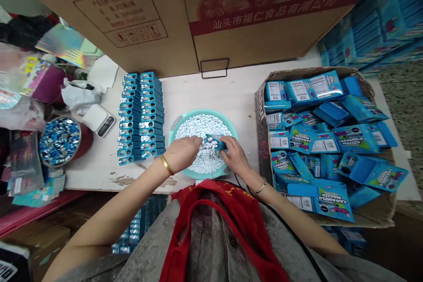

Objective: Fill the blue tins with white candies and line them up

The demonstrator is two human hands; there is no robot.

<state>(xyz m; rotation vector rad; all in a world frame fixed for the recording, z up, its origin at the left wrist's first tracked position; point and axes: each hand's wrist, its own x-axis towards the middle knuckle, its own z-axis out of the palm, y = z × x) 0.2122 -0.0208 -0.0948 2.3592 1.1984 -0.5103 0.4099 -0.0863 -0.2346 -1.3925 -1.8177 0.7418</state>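
Note:
A teal basin (174, 127) full of small white candies (201, 125) sits on the table right in front of me. Over it, my left hand (181, 153) and my right hand (235, 154) both grip a small blue candy box (214, 142), one at each end. The left fingers are pinched at the box's left end, the right fingers curl round its right end. Two neat rows of the same blue boxes (140, 116) lie to the left of the basin.
A cardboard carton (373, 216) of loose blue candy boxes stands at the right. A small white scale (99, 120) and a round tin of blue items (59, 140) sit at the left. Big cardboard cartons (185, 13) wall off the back.

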